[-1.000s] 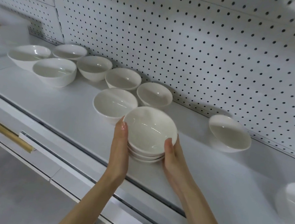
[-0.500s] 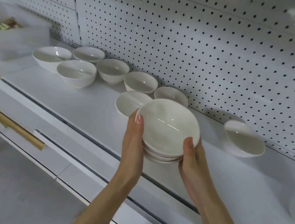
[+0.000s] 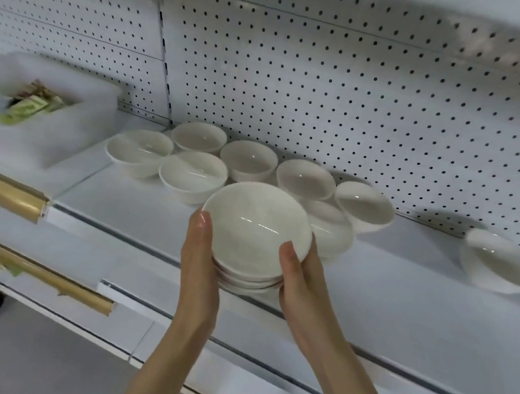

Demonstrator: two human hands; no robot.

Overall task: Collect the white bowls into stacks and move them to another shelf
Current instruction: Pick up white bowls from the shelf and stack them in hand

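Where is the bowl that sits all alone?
In the head view, the lone bowl sits far right on the shelf, close to the pegboard, well right of the stack held by the left hand and right hand.

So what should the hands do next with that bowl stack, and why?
Probably carry the stack straight back, away from the shelf: the left hand and right hand both grip it, and loose bowls sit close behind it.
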